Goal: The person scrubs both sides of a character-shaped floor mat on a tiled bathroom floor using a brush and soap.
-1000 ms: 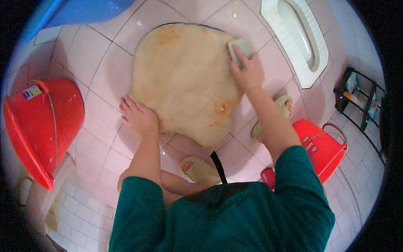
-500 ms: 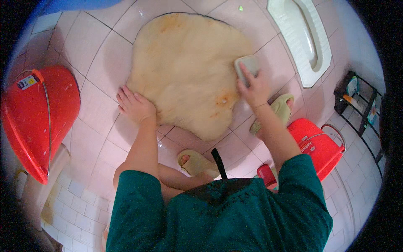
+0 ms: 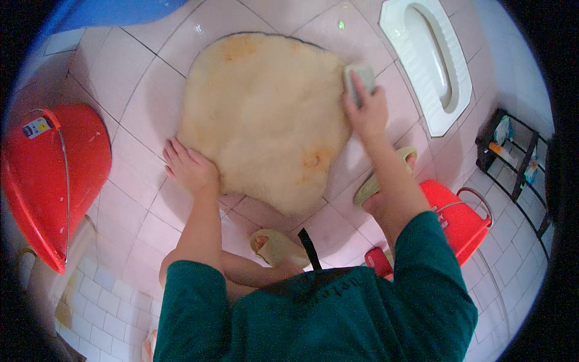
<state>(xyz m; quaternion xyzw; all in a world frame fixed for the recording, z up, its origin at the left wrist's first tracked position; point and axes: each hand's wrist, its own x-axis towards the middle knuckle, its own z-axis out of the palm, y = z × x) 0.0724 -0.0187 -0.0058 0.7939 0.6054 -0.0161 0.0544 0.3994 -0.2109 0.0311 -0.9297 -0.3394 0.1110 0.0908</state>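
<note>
A beige, fuzzy mat [image 3: 259, 114] with an uneven outline lies flat on the pink tiles, marked by several orange-brown stains. Spread fingers of my left hand [image 3: 192, 167] rest on its lower left edge, holding nothing. At the mat's right edge, my right hand [image 3: 368, 114] grips a pale grey block that looks like a scrubbing brush [image 3: 360, 77]. My fingers lie over its back, and its underside is hidden. Below the mat are the green slippers [image 3: 278, 248] on my feet.
A big red bucket [image 3: 54, 175] stands at the left. At the right are a white squat toilet [image 3: 425, 66], a smaller red bucket [image 3: 455, 223] and a black rack [image 3: 512, 154] with items in it. Something blue [image 3: 108, 13] shows at the upper left.
My right hand has moved away from me along the mat's right edge with the brush. My left hand keeps its place on the mat. The whole view has shifted slightly.
</note>
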